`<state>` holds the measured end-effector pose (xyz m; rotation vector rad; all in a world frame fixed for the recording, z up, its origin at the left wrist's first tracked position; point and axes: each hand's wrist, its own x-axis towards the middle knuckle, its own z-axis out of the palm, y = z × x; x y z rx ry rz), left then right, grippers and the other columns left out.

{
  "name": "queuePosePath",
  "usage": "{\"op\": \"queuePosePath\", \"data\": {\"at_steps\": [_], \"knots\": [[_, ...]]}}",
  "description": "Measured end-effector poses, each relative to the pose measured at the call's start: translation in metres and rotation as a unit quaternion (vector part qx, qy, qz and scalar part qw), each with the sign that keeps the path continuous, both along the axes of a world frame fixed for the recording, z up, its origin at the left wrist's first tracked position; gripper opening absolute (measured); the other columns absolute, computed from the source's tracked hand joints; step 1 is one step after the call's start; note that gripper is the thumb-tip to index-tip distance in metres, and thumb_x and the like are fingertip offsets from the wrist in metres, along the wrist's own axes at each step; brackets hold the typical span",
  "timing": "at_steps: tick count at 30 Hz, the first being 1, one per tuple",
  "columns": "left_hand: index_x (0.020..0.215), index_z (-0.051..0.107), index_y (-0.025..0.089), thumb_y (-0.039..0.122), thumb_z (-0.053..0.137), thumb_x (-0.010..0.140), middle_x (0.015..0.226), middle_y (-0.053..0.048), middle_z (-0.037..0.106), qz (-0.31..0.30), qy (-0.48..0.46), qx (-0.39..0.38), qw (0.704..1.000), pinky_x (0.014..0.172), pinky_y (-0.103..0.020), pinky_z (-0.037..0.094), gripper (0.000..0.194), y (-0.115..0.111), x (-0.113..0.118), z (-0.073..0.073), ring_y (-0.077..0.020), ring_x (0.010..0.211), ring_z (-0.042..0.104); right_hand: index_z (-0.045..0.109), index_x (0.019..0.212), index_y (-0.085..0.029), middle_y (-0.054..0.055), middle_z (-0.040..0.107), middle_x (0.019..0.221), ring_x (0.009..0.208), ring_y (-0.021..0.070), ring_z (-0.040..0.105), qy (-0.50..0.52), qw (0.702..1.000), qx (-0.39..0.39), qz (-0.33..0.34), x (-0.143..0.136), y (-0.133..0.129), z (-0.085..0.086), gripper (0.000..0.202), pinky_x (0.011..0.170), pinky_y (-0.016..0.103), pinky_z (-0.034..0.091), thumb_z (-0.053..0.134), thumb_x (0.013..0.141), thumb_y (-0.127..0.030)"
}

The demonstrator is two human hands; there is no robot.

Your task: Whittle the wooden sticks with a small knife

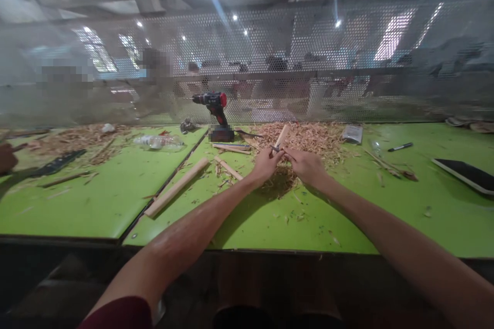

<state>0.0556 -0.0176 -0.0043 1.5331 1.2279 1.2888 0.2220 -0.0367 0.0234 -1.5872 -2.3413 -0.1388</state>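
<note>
1. Wood shavings point(309, 139) are heaped on the green table point(96, 200), just behind both hands.
2. Left hand point(265, 163) has its fingers curled around a short wooden stick point(281, 138), tilted upward.
3. Right hand point(306, 164) is closed on a small blade point(278, 150) touching the stick.
4. Drill point(216, 113) stands behind.

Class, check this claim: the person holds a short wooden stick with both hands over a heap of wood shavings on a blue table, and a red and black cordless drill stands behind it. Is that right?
Not quite. The table is bright green, not blue, as the head view shows. The rest stands: the left hand and right hand hold the short wooden stick over the wood shavings, and the red and black cordless drill stands behind.
</note>
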Motion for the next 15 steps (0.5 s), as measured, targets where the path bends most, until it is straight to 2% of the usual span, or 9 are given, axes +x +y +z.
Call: {"op": "queuePosePath", "data": {"at_steps": [2, 7, 15], "knots": [[0.065, 0.049, 0.022, 0.034, 0.07, 0.097, 0.058, 0.006, 0.045, -0.001, -0.001, -0.001, 1.0, 0.058, -0.026, 0.027, 0.04, -0.0029, -0.0003, 0.0015, -0.0118, 0.057, 0.038, 0.072, 0.151, -0.032, 0.012, 0.082, 0.134, 0.11, 0.0339, 0.076, 0.006, 1.0, -0.003, 0.0, -0.0001, 0.0008, -0.0018, 0.059, 0.086, 0.039, 0.051, 0.026, 0.116, -0.041], [0.057, 0.047, 0.021, 0.03, 0.075, 0.092, 0.056, 0.005, 0.042, 0.055, 0.041, -0.005, 0.998, 0.06, -0.029, 0.024, 0.045, -0.0092, 0.0008, 0.0082, -0.0126, 0.06, 0.036, 0.073, 0.149, -0.028, 0.013, 0.082, 0.134, 0.111, 0.0335, 0.076, 0.014, 1.0, 0.004, 0.0, -0.0012, -0.0022, -0.007, 0.061, 0.084, 0.038, 0.049, 0.022, 0.117, -0.041], [0.058, 0.056, 0.02, 0.032, 0.077, 0.087, 0.056, 0.005, 0.043, 0.07, 0.014, -0.02, 0.997, 0.06, -0.028, 0.022, 0.038, -0.0096, 0.0022, 0.0066, -0.0132, 0.06, 0.036, 0.076, 0.14, -0.023, 0.015, 0.084, 0.118, 0.097, 0.0322, 0.077, -0.014, 1.0, 0.015, -0.016, -0.0037, -0.0077, -0.0063, 0.061, 0.074, 0.037, 0.046, 0.021, 0.117, -0.036]]}}
